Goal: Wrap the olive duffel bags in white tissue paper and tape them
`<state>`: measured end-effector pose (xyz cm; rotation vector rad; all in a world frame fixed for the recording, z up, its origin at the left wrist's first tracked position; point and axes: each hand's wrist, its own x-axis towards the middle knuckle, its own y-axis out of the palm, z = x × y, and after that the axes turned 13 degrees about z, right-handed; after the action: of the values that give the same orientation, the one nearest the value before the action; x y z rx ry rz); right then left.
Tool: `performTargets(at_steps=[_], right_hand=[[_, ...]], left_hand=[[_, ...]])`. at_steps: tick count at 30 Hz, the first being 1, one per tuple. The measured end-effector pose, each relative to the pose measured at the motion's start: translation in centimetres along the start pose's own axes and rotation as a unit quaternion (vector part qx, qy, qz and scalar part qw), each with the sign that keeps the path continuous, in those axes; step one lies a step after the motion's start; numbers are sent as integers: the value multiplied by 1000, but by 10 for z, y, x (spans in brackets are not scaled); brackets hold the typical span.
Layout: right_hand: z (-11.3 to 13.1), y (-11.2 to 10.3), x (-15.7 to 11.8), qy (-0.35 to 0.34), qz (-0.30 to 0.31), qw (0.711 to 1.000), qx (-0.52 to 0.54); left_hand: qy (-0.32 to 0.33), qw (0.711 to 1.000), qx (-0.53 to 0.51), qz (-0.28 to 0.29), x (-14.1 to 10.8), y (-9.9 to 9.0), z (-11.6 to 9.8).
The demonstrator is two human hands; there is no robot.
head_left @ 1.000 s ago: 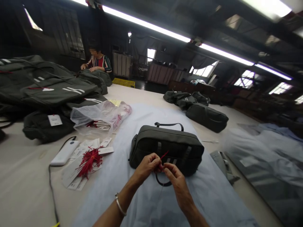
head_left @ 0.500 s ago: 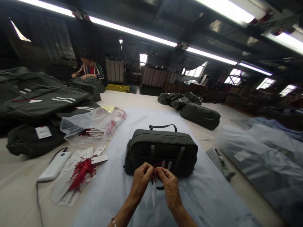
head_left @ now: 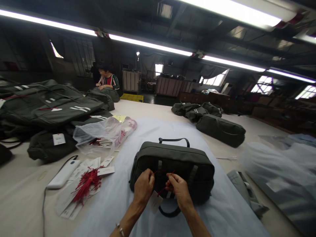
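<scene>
A dark green duffel bag [head_left: 175,154] stands on the sheet in front of me, its far handle [head_left: 174,141] raised and its near handle [head_left: 170,213] drooping toward me. Before the bag's front face, my left hand [head_left: 143,187] is closed in a pinch at one end of a thin red string [head_left: 161,171]. My right hand [head_left: 180,190] pinches the same string a little to the right. From it a white hang tag [head_left: 155,201] dangles below and between my hands. Whether the string passes through part of the bag cannot be made out.
White tags with red strings [head_left: 87,184] lie fanned out at left, beside a white power bank [head_left: 63,174] with a cable. Behind them are a plastic bag [head_left: 106,131] of tags and piled green bags [head_left: 61,105]. A grey tool [head_left: 244,191] lies right. A co-worker [head_left: 108,80] sits far left.
My hands have moved apart, drawing the red string out between them. The tag has swung leftward and shows its flat side. The view has shifted slightly left.
</scene>
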<state>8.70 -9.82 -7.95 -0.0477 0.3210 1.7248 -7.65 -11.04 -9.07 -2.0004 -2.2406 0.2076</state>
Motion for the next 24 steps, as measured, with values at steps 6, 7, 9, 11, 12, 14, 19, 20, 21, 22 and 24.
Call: performTargets(at_steps=[6,7,9,11,12,14,19,20,21,22,24], right_hand=[[11,3,13,-61,-19,948,-310],[15,5,14,-64,-19,939,-337],[22,9,16,-45,-5,926,-375],[27,13,18,-24,25,919,-393],[28,15,19,-22,43,918,-393],[30,18,19,-37,77,921,-380],[27,22,17,-85,136,926,-342],[26,22,17,-93,143,926,-338],[25,22,17,-101,148,925,-335],[25,21,17,-106,154,924,-333],[26,21,17,-109,168,922,-331]], left_hand=[[-48,990,-119,50,10,12,-4],[-60,986,-146,58,13,14,-2],[-69,983,-154,73,15,18,2],[-75,980,-157,91,15,19,5],[-77,979,-160,101,14,19,6],[-78,975,-168,120,12,16,7],[-72,967,-191,155,9,4,6],[-71,965,-194,159,8,1,5],[-69,964,-198,165,8,-2,4],[-65,962,-200,171,7,-5,3],[-60,959,-208,182,7,-9,1]])
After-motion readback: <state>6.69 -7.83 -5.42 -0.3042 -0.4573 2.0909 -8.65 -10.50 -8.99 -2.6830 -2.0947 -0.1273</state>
